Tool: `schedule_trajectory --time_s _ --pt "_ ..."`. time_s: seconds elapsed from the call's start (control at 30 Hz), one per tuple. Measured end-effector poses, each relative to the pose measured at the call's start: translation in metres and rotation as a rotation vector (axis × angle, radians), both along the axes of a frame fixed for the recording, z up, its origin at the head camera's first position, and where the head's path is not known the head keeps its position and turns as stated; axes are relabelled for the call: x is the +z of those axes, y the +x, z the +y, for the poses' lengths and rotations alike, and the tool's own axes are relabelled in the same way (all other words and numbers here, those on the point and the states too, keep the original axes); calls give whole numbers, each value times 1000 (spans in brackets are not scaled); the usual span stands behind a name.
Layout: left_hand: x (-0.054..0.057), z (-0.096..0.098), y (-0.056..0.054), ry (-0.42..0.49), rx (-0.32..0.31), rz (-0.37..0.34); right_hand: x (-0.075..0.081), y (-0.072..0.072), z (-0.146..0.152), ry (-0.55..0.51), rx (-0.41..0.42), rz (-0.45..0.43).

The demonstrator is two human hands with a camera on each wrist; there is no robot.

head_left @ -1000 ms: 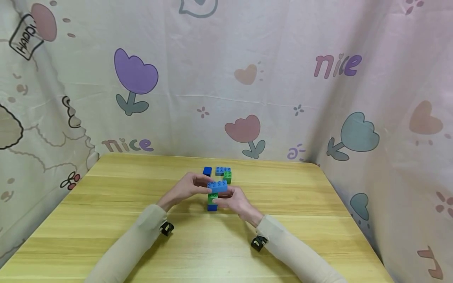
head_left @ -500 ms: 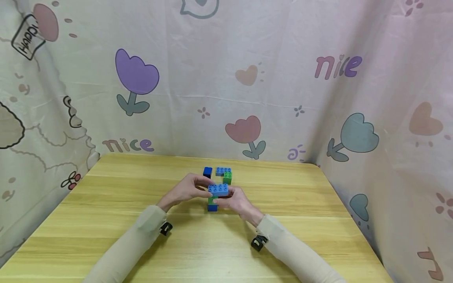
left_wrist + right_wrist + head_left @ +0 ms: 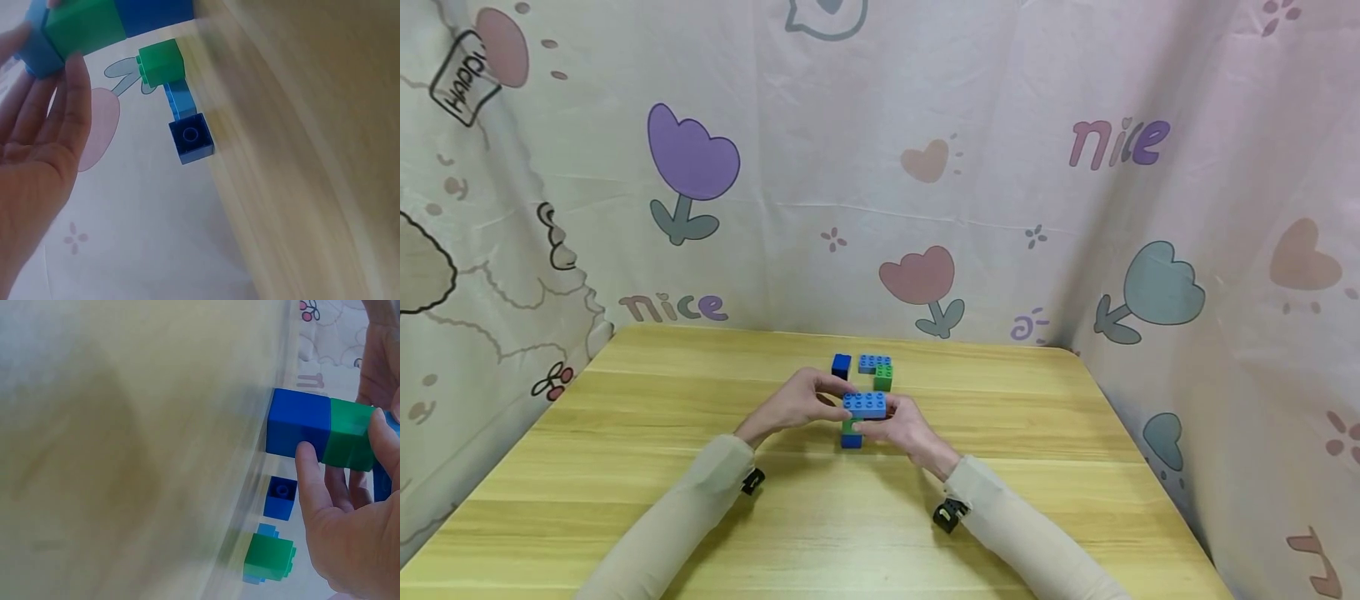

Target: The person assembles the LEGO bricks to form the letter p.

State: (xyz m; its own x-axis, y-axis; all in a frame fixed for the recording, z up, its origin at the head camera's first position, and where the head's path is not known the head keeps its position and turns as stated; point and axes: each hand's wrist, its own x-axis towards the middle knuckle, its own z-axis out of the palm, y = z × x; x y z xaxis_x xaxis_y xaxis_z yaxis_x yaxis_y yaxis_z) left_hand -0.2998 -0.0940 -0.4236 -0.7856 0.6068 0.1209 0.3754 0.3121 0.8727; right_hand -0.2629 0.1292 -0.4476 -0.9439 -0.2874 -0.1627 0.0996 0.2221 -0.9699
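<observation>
A light blue eight-stud building brick (image 3: 865,405) lies across the top of a small tower, studs up. Under it is a green brick (image 3: 350,434), and a dark blue brick (image 3: 852,442) forms the base on the table. My left hand (image 3: 793,400) pinches the light blue brick at its left end, thumb in front and fingers behind. From the right, my right hand (image 3: 912,429) grips the tower, its thumb on the green brick. In the right wrist view one of its fingers touches the dark blue brick. Its other fingers are partly hidden behind the tower.
Behind the tower, a loose dark blue brick (image 3: 841,365) lies with its hollow underside showing in the left wrist view (image 3: 191,136). To its right are another light blue brick (image 3: 873,362) and a green brick (image 3: 883,378). A printed curtain (image 3: 805,275) hangs behind the wooden table (image 3: 625,400).
The light blue brick has come down and levelled out over the green brick, covering more of it. Both hands keep their holds; the loose bricks stay put.
</observation>
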Motion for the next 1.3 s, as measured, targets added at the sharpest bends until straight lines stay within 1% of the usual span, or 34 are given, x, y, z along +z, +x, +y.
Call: schedule_trajectory --time_s 0.17,0.33,0.53,0.63,0.73,0.97,1.1,1.3 --pt "0 1 0 -19 3 21 1 0 0 29 -2 12" --pt "2 4 1 -46 18 14 0 1 2 39 2 34" --pt "1 4 3 -50 34 9 5 1 9 42 -5 101" --pt "1 4 2 -41 28 3 8 1 12 28 -9 141" --pt "0 3 1 -38 20 -3 9 2 12 18 -13 158" --pt "-4 3 1 -24 11 -5 6 4 11 13 -52 151" --pt "-5 2 1 -23 23 -20 5 4 10 18 -61 156" --pt "-6 2 0 -33 35 -23 4 4 10 3 -75 131"
